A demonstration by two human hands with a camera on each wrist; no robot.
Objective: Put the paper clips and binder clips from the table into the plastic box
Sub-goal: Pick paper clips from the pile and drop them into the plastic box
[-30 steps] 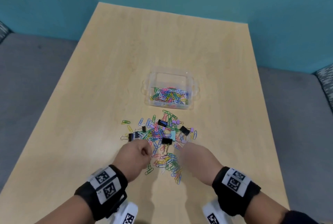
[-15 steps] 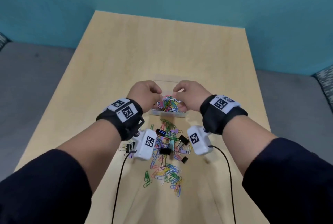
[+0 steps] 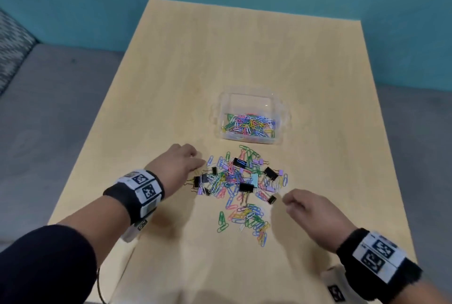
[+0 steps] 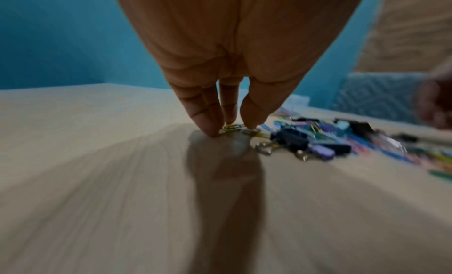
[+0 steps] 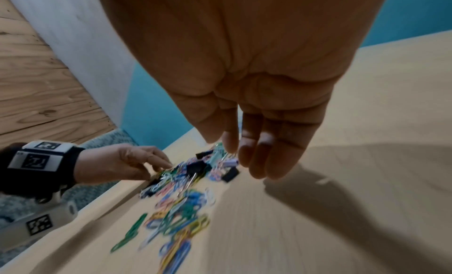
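Observation:
A clear plastic box [image 3: 283, 117] stands on the table with coloured paper clips [image 3: 248, 126] in its bottom. In front of it lies a loose pile of paper clips and binder clips [image 3: 241, 181]. My left hand [image 3: 195, 165] is down at the pile's left edge. In the left wrist view its thumb and fingertips [image 4: 208, 125] pinch a yellow paper clip [image 4: 232, 127] against the table. My right hand [image 3: 287, 203] hovers at the pile's right edge beside a small black binder clip [image 3: 272, 199]. Its fingers [image 5: 257, 162] hang relaxed and hold nothing.
The light wooden table [image 3: 220, 59] runs bare beyond the box up to a teal wall. Grey floor lies off the table's left and right edges. A cable hangs from my left wrist near the table's front edge.
Half a second ago both hands were together over the box. They have drawn back to the pile, the left down onto a clip at its left edge, the right to its right edge.

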